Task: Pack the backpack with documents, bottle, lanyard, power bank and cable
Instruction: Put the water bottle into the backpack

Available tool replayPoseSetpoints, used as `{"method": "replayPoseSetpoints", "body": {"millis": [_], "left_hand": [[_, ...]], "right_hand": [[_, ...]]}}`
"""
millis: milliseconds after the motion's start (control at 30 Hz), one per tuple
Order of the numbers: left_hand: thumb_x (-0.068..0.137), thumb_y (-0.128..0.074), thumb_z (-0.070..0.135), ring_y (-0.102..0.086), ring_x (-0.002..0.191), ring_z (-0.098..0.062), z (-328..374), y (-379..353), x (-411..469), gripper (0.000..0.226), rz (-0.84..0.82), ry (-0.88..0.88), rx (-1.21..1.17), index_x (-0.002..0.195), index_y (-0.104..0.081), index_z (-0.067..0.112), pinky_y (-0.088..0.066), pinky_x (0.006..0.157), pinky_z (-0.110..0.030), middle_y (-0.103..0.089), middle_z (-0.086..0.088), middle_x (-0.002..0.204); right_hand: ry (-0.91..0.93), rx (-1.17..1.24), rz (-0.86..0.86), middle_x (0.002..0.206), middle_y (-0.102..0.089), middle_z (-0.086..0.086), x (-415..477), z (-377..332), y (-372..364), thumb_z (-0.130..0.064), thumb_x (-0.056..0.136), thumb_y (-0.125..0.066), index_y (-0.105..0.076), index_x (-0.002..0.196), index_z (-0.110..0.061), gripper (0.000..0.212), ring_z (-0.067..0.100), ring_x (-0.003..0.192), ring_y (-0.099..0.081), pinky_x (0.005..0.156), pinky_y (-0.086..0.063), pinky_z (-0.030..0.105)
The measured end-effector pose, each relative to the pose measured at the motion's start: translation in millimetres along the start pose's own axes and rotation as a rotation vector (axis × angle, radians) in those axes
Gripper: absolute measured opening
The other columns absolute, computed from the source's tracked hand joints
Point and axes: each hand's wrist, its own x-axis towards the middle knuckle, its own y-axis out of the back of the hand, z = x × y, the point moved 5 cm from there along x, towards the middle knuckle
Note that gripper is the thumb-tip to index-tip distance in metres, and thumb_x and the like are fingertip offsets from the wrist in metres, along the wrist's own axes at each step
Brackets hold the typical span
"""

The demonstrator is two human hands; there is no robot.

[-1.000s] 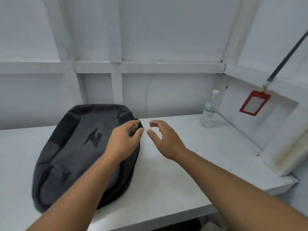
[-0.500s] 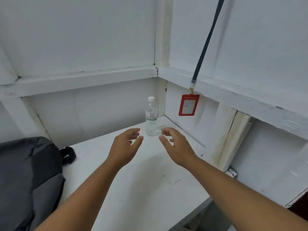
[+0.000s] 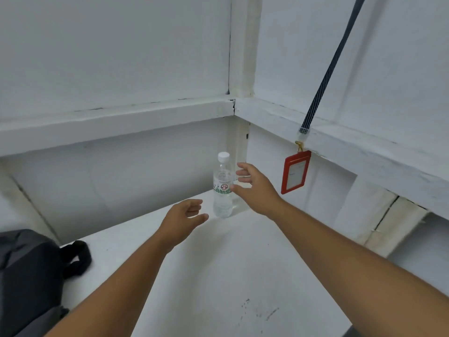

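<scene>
Standing: one bottle (image 3: 222,190), one lanyard (image 3: 295,172) hanging, one backpack (image 3: 26,276) — left hand (image 3: 181,221), right hand (image 3: 257,188) both spread, empty.

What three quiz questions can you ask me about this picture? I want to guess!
1. True or false: the bottle lies on its side on the table.
2. What colour is the card holder hanging from the lanyard? A blue, B red, C green.
3. Fill the gap: the backpack lies to the person's ____.

Key: 1 false, it stands upright. 2 B. 3 left.
</scene>
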Motion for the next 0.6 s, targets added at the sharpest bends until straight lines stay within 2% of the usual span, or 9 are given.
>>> {"method": "replayPoseSetpoints", "body": {"millis": [133,200,267,333,400,600], "left_hand": [[0.082,-0.083,0.028,-0.058,0.123,-0.014,0,-11,43,0.07,-0.095,0.053,-0.038,0.143,-0.051,0.02,-0.05,0.1,-0.032,-0.059,-0.002,0.135],[0.079,-0.086,0.03,-0.055,0.128,-0.015,5,-20,64,0.077,-0.141,0.05,-0.049,0.146,-0.048,0.022,-0.047,0.101,-0.032,-0.057,0.002,0.137],[0.079,-0.086,0.027,-0.057,0.127,-0.012,12,-31,78,0.068,-0.189,-0.001,-0.06,0.14,-0.055,0.024,-0.046,0.106,-0.034,-0.063,0.006,0.135],[0.082,-0.082,0.018,-0.066,0.117,-0.01,16,-37,84,0.051,-0.185,-0.048,-0.103,0.129,-0.064,0.021,-0.049,0.107,-0.041,-0.072,0.007,0.124],[0.082,-0.082,0.012,-0.071,0.107,-0.011,16,-36,81,0.042,-0.155,-0.063,-0.185,0.122,-0.069,0.018,-0.054,0.102,-0.039,-0.076,0.005,0.114],[0.082,-0.082,0.007,-0.074,0.102,-0.012,30,-26,51,0.036,-0.152,-0.097,-0.273,0.114,-0.071,0.02,-0.056,0.091,-0.027,-0.078,0.001,0.11]], "right_hand": [[-0.049,-0.029,-0.057,0.149,-0.048,-0.001,38,4,-4,-0.028,0.086,-0.079,-0.034,0.152,-0.022,0.079,0.016,0.134,-0.047,0.108,-0.04,0.032],[-0.072,-0.036,-0.124,0.15,-0.048,-0.003,52,7,-12,-0.032,0.084,-0.079,-0.037,0.152,-0.022,0.08,0.016,0.138,-0.045,0.113,-0.038,0.039],[-0.075,-0.019,-0.171,0.138,-0.059,-0.005,59,8,-19,-0.029,0.086,-0.078,-0.046,0.147,-0.022,0.068,0.013,0.13,-0.053,0.108,-0.042,0.035],[-0.072,0.05,-0.168,0.121,-0.066,-0.009,60,7,-19,-0.022,0.087,-0.077,-0.055,0.14,-0.021,0.057,0.005,0.11,-0.062,0.094,-0.048,0.021],[-0.039,0.082,-0.157,0.113,-0.069,-0.011,58,4,-17,-0.019,0.086,-0.078,-0.06,0.135,-0.023,0.052,-0.002,0.101,-0.063,0.078,-0.047,0.012],[0.005,0.107,-0.166,0.113,-0.074,-0.012,39,-10,-8,-0.02,0.085,-0.079,-0.068,0.124,-0.026,0.042,-0.001,0.104,-0.068,0.084,-0.049,0.015]]}}
